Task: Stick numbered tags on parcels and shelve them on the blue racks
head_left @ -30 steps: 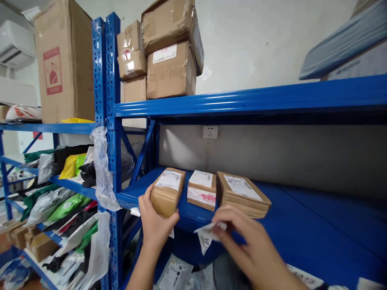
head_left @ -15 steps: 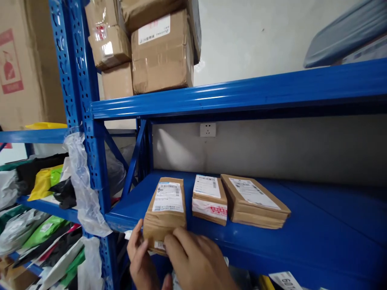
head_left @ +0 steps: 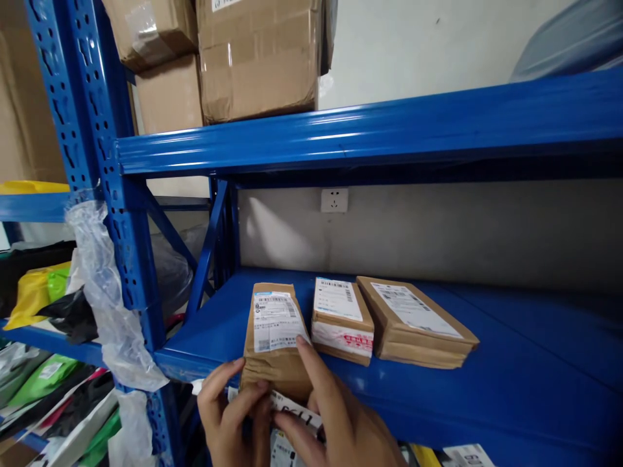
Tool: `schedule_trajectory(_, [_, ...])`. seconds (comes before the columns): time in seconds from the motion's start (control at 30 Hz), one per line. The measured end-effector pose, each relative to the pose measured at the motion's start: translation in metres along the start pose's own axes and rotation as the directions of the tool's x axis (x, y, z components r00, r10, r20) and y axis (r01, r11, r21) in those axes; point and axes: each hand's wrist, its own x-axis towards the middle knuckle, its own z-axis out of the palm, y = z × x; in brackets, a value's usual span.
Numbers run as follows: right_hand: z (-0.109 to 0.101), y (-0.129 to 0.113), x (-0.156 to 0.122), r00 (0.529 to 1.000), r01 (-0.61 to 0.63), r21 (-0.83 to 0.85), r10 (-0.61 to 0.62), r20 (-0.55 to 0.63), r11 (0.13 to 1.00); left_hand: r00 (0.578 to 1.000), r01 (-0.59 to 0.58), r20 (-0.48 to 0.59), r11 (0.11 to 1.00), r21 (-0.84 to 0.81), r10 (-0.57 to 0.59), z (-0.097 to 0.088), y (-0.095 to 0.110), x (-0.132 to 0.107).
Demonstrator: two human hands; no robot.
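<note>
A brown paper parcel (head_left: 280, 366) with a white shipping label lies at the shelf's front left, its near end between my hands. Across that end runs a white printed label strip (head_left: 302, 415), tilted, with large dark characters. My left hand (head_left: 233, 415) is at the parcel's left front corner, its fingertips closed on the strip's left end. My right hand (head_left: 343, 415) has its thumb on the strip's right part, while the index finger stretches to the parcel's right edge. The right hand's other fingers are mostly hidden.
Right of the parcel, a small brown box (head_left: 341, 321) and a wider brown parcel (head_left: 421, 324) stand on the blue shelf (head_left: 525, 376). A blue beam (head_left: 370, 133) crosses above. Cartons (head_left: 260, 61) sit higher up. Left of the upright (head_left: 131, 259) are bagged parcels (head_left: 39, 292).
The label strip has come into clearer view between my hands. My right index finger has stretched up along the parcel. The camera view has tilted down and moved closer.
</note>
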Motion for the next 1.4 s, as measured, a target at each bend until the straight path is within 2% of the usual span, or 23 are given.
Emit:
schedule_trajectory(0.13, [-0.007,0.010,-0.005,0.998,-0.048,0.018,0.048,0.031,0.999,0.995,-0.090,0.050,0.995,0.033,0.089,0.001,0.006,0.005])
schedule_trajectory(0.2, [-0.010,0.015,-0.008,0.995,-0.082,0.027,0.081,0.052,0.996,0.994,-0.078,0.079,0.997,0.010,0.077,0.002,0.011,0.008])
schedule_trajectory(0.33, [-0.018,0.023,-0.011,0.990,-0.131,0.058,0.127,0.061,0.990,0.963,-0.062,0.253,0.990,-0.126,0.093,0.006,0.017,0.019])
schedule_trajectory(0.4, [-0.027,0.028,-0.010,0.981,-0.188,0.080,0.184,0.059,0.979,0.957,-0.037,0.275,0.981,-0.190,0.090,0.008,0.019,0.024])
schedule_trajectory(0.47, [-0.036,0.035,-0.007,0.954,-0.301,0.084,0.299,0.037,0.950,0.964,0.002,0.259,0.978,-0.207,0.053,0.009,0.021,0.027])
schedule_trajectory(0.57, [-0.041,0.041,-0.001,0.883,-0.467,0.178,0.467,0.045,0.866,0.960,0.031,0.278,0.983,-0.182,0.021,0.008,0.023,0.028])
schedule_trajectory(0.63, [-0.034,0.043,-0.002,0.859,-0.507,0.352,0.495,0.131,0.787,0.956,0.034,0.294,0.984,-0.175,0.019,0.008,0.024,0.028])
schedule_trajectory(0.73, [-0.016,0.047,-0.011,0.851,-0.511,0.602,0.457,0.257,0.613,0.954,0.029,0.299,0.987,-0.160,0.021,0.009,0.026,0.027])
schedule_trajectory(0.8, [-0.008,0.053,-0.018,0.850,-0.515,0.686,0.410,0.332,0.513,0.953,0.010,0.302,0.989,-0.145,0.035,0.010,0.028,0.028])
schedule_trajectory(0.87, [-0.005,0.061,-0.023,0.849,-0.520,0.714,0.377,0.371,0.469,0.952,-0.014,0.302,0.991,-0.135,0.054,0.010,0.029,0.029])
schedule_trajectory(0.97, [-0.005,0.069,-0.026,0.855,-0.509,0.735,0.357,0.375,0.449,0.956,-0.012,0.289,0.991,-0.133,0.050,0.010,0.029,0.031])
schedule_trajectory(1.03, [-0.005,0.065,-0.027,0.870,-0.479,0.746,0.362,0.334,0.462,0.960,0.013,0.277,0.989,-0.146,0.028,0.009,0.029,0.030])
schedule_trajectory(1.07, [-0.004,0.059,-0.027,0.881,-0.456,0.731,0.371,0.292,0.508,0.962,0.030,0.274,0.988,-0.154,0.014,0.008,0.029,0.029])
schedule_trajectory(1.17, [0.005,0.030,-0.028,0.934,-0.341,0.561,0.341,0.109,0.754,0.951,0.140,0.298,0.973,-0.183,-0.080,0.006,0.032,0.024])
schedule_trajectory(1.23, [0.015,0.007,-0.027,0.955,-0.281,0.457,0.293,0.048,0.844,0.933,0.258,0.312,0.940,-0.224,-0.182,0.004,0.035,0.019])
schedule_trajectory(1.3, [0.028,-0.012,-0.022,0.945,-0.283,0.433,0.326,-0.027,0.856,0.910,0.369,0.312,0.879,-0.302,-0.275,0.001,0.036,0.014])
schedule_trajectory(1.4, [0.048,-0.028,-0.011,0.893,-0.329,0.404,0.420,-0.161,0.854,0.889,0.441,0.321,0.796,-0.414,-0.326,-0.002,0.030,0.010])
